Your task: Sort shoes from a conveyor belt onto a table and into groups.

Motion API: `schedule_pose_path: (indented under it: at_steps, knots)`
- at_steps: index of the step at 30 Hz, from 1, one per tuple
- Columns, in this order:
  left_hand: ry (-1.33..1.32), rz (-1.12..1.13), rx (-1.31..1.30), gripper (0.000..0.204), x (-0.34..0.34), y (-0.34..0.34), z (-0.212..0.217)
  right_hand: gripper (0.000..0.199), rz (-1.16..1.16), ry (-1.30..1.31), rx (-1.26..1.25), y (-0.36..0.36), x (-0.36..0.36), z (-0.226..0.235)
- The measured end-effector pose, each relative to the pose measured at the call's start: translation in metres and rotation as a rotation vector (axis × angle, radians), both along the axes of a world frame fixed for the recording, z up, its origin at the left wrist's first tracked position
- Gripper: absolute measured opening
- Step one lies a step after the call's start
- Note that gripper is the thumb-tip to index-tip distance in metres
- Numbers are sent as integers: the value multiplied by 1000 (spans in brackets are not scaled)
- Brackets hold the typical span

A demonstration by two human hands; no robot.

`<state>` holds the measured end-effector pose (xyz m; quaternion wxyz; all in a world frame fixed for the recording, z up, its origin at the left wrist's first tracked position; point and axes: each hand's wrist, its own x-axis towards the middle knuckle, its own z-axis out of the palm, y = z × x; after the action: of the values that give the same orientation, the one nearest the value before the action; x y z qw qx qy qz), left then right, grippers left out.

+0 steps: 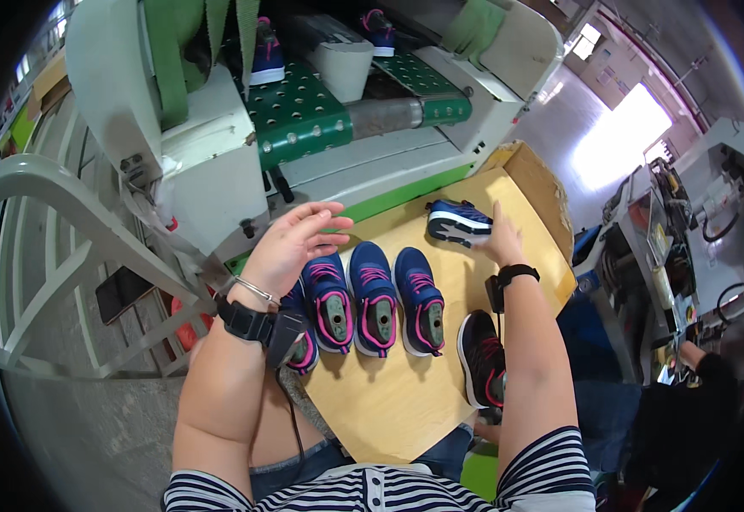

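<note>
- Right hand point(498, 243) on the blue shoe lying on its side point(460, 221), at the far edge of the wooden surface point(389, 401); fingers curled against its heel end, grip partly hidden, so can't tell how firm.
- Left hand point(291, 243) hovering open above the near-left end of the surface, fingers spread, holding nothing.
- Row of three blue-and-pink shoes point(374, 299) upright mid-surface, just right of the left hand, toes pointing away.
- Fourth blue shoe point(301, 346) partly hidden under the left wrist.
- Black-and-pink shoe point(483, 357) near the right edge of the surface, against the right forearm.
- Green perforated conveyor point(299, 115) beyond the surface, carrying more shoes.
</note>
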<state>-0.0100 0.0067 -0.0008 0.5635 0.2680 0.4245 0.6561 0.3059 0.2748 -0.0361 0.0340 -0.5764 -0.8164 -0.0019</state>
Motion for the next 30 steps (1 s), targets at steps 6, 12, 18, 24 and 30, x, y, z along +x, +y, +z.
schedule_pose_path:
  at_steps: [6,12,18,24,30]
  knots:
    - [51,-12,-3,32,6,-1,9,74,-100,-135,-207,-6,3,-8]
    - [-48,-150,5,39,28,3,0,79,-67,403,-315,-47,14,25]
    - [-580,-761,-6,104,57,7,5,77,556,663,312,-127,-12,74]
    - [-668,-599,274,74,72,-6,-7,81,676,578,492,-165,-41,67]
    - [-520,-205,490,80,31,29,17,86,320,795,-404,-223,3,-27]
